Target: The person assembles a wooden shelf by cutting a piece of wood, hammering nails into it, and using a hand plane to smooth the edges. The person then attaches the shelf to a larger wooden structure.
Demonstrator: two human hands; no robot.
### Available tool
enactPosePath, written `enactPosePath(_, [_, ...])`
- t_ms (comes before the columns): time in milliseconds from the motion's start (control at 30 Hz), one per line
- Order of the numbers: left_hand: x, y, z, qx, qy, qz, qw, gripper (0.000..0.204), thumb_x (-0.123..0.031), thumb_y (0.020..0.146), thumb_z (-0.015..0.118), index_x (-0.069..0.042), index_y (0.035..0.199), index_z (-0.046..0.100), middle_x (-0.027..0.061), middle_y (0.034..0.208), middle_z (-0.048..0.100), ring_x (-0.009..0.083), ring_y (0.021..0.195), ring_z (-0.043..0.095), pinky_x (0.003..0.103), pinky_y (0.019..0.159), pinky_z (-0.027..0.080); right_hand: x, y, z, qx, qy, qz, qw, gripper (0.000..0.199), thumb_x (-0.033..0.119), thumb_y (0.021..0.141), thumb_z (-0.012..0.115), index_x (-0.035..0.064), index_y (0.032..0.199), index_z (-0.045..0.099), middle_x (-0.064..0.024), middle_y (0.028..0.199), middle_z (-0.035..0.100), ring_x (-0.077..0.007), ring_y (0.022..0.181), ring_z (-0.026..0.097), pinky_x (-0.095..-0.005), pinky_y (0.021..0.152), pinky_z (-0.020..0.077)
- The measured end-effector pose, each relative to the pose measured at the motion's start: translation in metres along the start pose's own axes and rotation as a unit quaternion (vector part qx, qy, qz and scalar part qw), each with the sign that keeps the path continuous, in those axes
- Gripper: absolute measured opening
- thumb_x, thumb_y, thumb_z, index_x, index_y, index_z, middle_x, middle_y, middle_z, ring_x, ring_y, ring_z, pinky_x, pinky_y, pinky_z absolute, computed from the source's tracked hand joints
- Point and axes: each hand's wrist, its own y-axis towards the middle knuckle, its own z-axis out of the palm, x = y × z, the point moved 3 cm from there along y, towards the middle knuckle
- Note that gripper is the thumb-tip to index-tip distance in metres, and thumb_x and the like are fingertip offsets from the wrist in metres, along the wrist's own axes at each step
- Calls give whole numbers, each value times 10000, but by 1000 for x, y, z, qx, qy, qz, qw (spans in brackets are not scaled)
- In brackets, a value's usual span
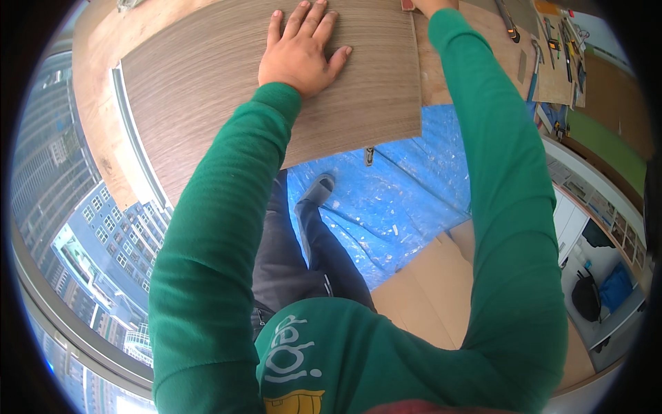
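My left hand (301, 52) lies flat with spread fingers on a brown wood-grain panel (207, 90). The panel rests on a light plywood worktop (93, 103) and juts over its near edge. At the top edge of the view, my right hand (431, 5) is mostly cut off. It is closed against a small reddish block (407, 5) at the panel's right edge; the fingertips are out of view. A metal hinge (369, 156) pokes out from under the panel's near edge. Along the panel's left side runs a pale metal strip (141, 138).
A utility knife (510, 26) lies on the worktop to the right, with a hammer-like tool (534, 69) and several hand tools beyond. Below are blue plastic sheeting (393, 207) and cardboard (427, 297). A window (48, 159) is at left, a shelf unit (593, 200) at right.
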Motion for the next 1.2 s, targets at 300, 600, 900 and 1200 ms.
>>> enactPosePath(300, [2, -2, -15, -10, -120, 3, 993, 698, -477, 985, 541, -47, 1529, 454, 130, 1638, 389, 307, 1540, 299, 532, 1286, 151, 1, 10, 14, 39, -39, -51, 997, 487, 420, 876, 749, 37, 1173, 699, -224, 1133, 737, -415, 1058, 694, -492, 913, 541])
enactPosePath(600, [1, -2, -13, -15, -114, 0, 993, 702, -480, 988, 540, -54, 1538, 450, 119, 1649, 383, 297, 1545, 298, 523, 1289, 154, 1, -29, 4, 19, -41, -36, 998, 466, 425, 870, 747, 39, 1124, 689, -217, 1079, 736, -415, 1014, 699, -492, 884, 543])
enactPosePath(900, [-2, -4, -12, -28, -108, 5, 994, 694, -488, 985, 546, -49, 1518, 478, 122, 1642, 396, 297, 1545, 298, 518, 1290, 155, -34, -141, -25, 7, 0, -62, 998, 414, 378, 873, 765, 28, 1073, 674, -220, 1019, 724, -426, 962, 687, -511, 836, 530])
enactPosePath(1200, [-2, -2, -8, -21, -90, 13, 996, 699, -497, 990, 536, -53, 1525, 471, 123, 1643, 394, 298, 1548, 292, 515, 1291, 153, -103, -306, -50, 27, -19, -57, 998, 513, 374, 843, 811, -4, 1134, 624, -204, 1025, 659, -425, 935, 632, -498, 804, 522])
